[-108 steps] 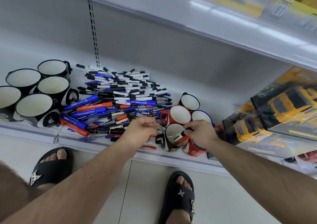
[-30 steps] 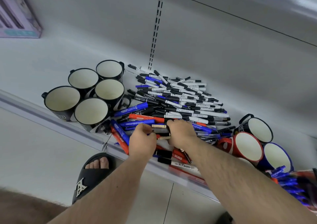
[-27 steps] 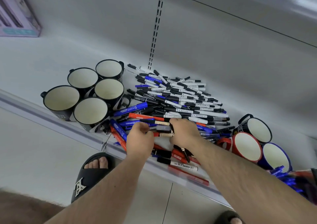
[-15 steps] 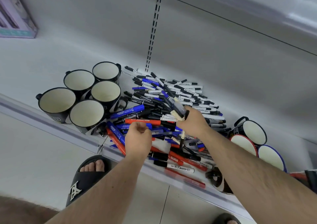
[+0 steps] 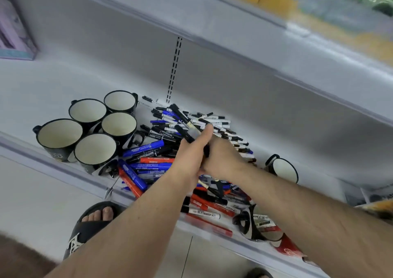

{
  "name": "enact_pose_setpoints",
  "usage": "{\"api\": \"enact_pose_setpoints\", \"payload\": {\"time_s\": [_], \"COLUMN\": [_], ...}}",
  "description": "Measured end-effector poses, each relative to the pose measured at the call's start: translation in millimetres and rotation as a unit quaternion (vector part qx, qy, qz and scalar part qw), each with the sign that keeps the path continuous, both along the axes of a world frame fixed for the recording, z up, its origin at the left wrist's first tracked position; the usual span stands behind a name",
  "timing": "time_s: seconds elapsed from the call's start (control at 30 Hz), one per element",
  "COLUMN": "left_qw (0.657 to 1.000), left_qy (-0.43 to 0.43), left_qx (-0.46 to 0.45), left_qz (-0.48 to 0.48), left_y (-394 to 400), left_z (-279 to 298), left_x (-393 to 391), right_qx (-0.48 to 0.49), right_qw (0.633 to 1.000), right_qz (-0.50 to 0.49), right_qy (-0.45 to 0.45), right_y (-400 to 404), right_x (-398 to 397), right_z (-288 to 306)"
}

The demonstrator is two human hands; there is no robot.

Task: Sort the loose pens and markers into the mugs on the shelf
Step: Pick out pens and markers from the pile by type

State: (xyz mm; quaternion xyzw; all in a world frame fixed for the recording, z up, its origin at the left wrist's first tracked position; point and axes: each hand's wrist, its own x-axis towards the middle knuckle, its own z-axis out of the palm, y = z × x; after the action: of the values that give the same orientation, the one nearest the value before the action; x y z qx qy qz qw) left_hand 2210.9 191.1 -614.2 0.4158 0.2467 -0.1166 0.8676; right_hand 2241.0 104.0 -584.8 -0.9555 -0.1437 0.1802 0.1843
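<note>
A heap of loose pens and markers [image 5: 153, 162] in black, blue and red lies in the middle of the white shelf [image 5: 53, 82]. Several empty black mugs [image 5: 95, 152] with cream insides stand in a cluster to its left. Another black mug [image 5: 282, 169] stands to the right. At the front right, a black mug [image 5: 253, 224] holding markers sits beside a red mug [image 5: 285, 248]. My left hand [image 5: 189, 154] and my right hand [image 5: 223, 158] meet above the heap. Both grip a bundle of black markers [image 5: 182, 120] that points up and to the left.
The shelf's front rail [image 5: 63, 171] runs across below the mugs. An upper shelf [image 5: 234, 43] hangs overhead, its goods blurred. A purple box [image 5: 12, 33] stands at the far left. My foot in a black sandal [image 5: 91, 224] is on the tiled floor below.
My left hand has risen from the heap's front edge and joined my right hand on the raised marker bundle. The view has tilted upward and shifted left.
</note>
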Motion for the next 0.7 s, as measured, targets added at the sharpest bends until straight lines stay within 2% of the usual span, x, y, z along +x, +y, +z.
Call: {"api": "enact_pose_setpoints", "payload": {"time_s": [0.1,0.2,0.43,0.6,0.67,0.7], "left_qw": [0.996,0.984,0.964,0.967,0.966,0.966], "left_qy": [0.033,0.045,0.026,0.014,-0.003,-0.010], "left_qx": [-0.080,-0.173,-0.259,-0.224,-0.206,-0.196], "left_qz": [0.023,0.018,0.054,0.123,0.154,0.169], "left_y": [-9,-16,-22,-16,-7,-2], "left_z": [10,13,29,31,28,26], "left_x": [-2,-10,-25,-17,-12,-9], "right_qx": [-0.092,-0.156,-0.163,-0.041,0.081,0.162], "right_qw": [0.992,0.976,0.966,0.988,0.994,0.985], "right_qz": [0.073,0.152,0.199,0.150,0.064,-0.008], "right_qy": [-0.039,-0.031,0.040,-0.004,-0.037,-0.055], "right_y": [-2,-8,-27,-38,-49,-57], "right_x": [-15,-25,-38,-39,-34,-32], "right_z": [15,30,51,51,60,66]}}
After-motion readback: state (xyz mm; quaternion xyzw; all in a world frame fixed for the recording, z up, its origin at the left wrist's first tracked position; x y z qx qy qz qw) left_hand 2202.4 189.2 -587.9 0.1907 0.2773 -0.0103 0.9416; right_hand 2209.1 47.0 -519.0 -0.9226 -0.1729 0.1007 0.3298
